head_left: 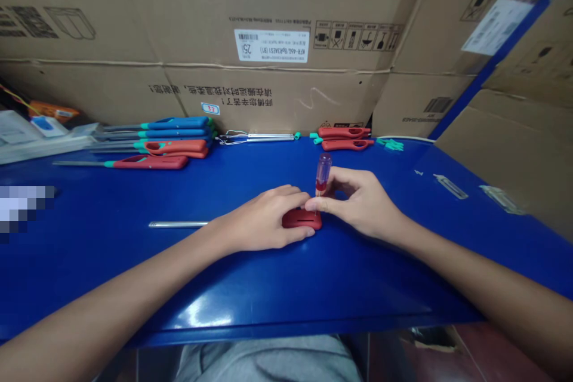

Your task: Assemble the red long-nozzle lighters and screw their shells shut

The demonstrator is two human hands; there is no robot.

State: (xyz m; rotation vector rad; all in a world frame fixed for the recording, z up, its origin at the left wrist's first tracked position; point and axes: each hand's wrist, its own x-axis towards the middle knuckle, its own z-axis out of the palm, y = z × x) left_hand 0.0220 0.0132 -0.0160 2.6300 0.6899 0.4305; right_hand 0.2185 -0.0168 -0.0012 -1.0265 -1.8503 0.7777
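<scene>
On the blue table lies a red lighter (301,220), its metal tube (178,224) pointing left. My left hand (268,219) is wrapped over its body and covers where handle and tube meet. A screwdriver with a clear purple and red handle (323,172) stands nearly upright over the lighter's right end. Its shaft is pinched between the thumb and fingers of my right hand (358,200). Where the screwdriver tip touches is too small to tell.
Several blue and red lighters (172,131) are stacked back left. Metal tubes (271,137), red lighter bodies (344,144) and green parts (391,144) line the back, before cardboard boxes (197,18). Small clear pieces (450,186) lie right. The blue table (250,292) ends near my lap.
</scene>
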